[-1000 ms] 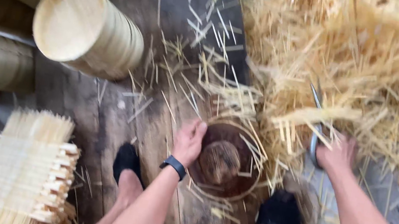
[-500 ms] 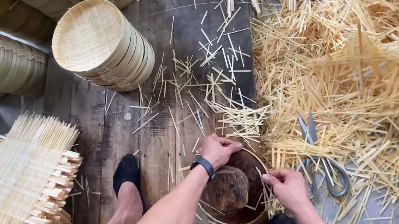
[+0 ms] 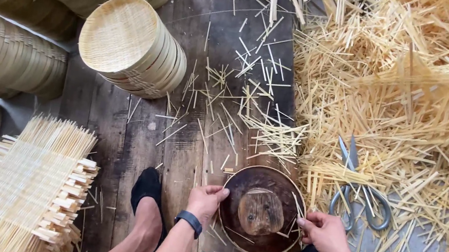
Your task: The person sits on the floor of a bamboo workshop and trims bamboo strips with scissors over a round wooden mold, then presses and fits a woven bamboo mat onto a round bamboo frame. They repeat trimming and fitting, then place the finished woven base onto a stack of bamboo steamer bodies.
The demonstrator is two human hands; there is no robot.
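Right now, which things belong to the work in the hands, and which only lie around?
In hand:
- thin bamboo hoop around the dark round wooden block, held by the left hand and right hand

Lying about:
- grey metal scissors
- heap of pale bamboo offcuts
- stack of round woven bamboo trays
- pile of square woven bamboo mats
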